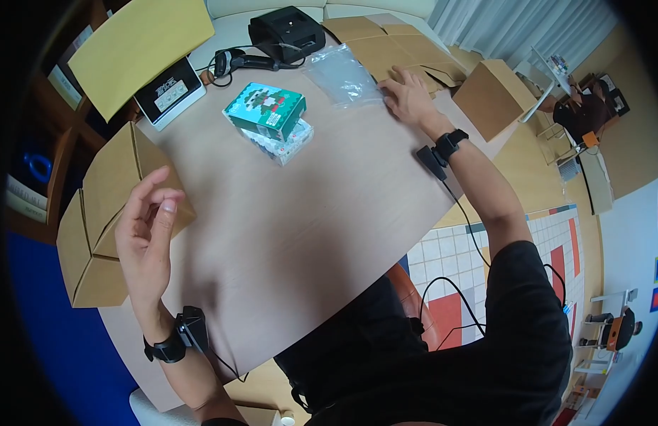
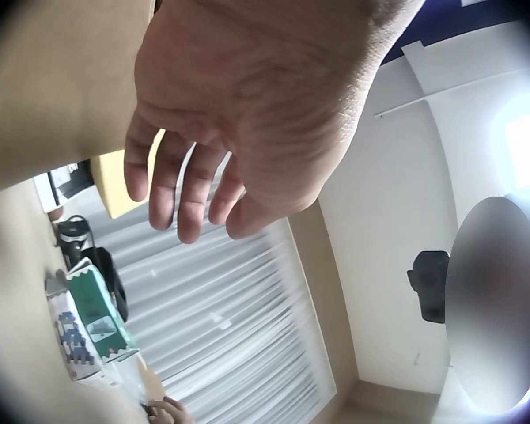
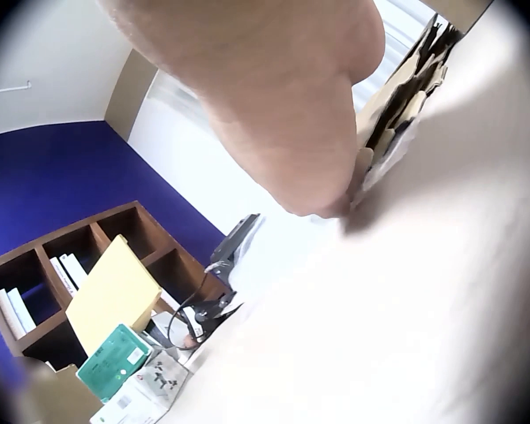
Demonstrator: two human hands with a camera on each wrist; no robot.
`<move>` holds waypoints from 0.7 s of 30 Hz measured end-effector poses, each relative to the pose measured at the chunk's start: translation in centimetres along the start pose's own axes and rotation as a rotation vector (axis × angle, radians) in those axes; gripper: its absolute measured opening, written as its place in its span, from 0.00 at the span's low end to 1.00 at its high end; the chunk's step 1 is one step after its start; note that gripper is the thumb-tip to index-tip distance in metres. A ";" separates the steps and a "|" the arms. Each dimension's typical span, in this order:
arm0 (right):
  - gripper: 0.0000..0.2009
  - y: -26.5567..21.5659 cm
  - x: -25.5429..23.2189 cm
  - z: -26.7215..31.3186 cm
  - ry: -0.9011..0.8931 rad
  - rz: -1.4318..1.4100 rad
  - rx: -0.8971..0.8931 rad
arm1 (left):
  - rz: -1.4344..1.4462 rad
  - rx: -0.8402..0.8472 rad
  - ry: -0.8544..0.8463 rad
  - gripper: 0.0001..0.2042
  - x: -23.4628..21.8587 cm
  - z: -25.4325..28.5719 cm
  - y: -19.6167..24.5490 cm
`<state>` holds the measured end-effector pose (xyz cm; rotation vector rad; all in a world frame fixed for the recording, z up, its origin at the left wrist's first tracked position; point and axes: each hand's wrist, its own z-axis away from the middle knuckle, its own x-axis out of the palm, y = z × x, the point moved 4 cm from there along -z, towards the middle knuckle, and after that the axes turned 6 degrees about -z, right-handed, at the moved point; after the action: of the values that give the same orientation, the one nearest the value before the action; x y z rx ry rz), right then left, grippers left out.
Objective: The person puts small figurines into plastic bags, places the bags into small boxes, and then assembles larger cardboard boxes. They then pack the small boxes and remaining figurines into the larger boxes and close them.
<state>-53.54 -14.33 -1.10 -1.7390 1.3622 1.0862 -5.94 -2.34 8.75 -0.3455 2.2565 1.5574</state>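
Observation:
In the head view my left hand [image 1: 145, 238] is raised over the table's left side, beside a folded cardboard box [image 1: 105, 184]. Its fingers bend loosely and nothing lies between them; the left wrist view shows the bare palm [image 2: 247, 97]. My right hand [image 1: 412, 103] rests at the right edge of a clear plastic bag [image 1: 341, 77], by flattened cardboard [image 1: 396, 46]. In the right wrist view the heel of that hand hides most of its fingers. Between the hands, a green box with a printed picture [image 1: 265, 108] sits on a white patterned box [image 1: 283, 145].
A barcode scanner [image 1: 247, 62] and a black device [image 1: 286, 34] stand at the back. A yellow panel [image 1: 144, 46] rises above a white-edged device [image 1: 170, 92] at the back left. Another cardboard box [image 1: 492, 99] is on the right. Cables hang from both wrist cameras.

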 end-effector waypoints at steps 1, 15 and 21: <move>0.17 0.4 0.3 0.1 0.012 -0.007 0.020 | -0.002 0.000 0.002 0.17 -0.2 0.0 0.0; 0.14 14.1 -17.9 13.2 0.972 -0.099 0.201 | -0.027 -0.044 -0.012 0.17 -0.1 0.2 -0.9; 0.34 39.3 -15.6 24.3 0.474 -0.486 1.268 | 0.010 -0.116 -0.043 0.17 1.6 0.9 -1.6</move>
<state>-98.45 4.32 2.08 -1.1831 1.2855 -0.4809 -6.56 -2.07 6.46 -0.3294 2.1446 1.6888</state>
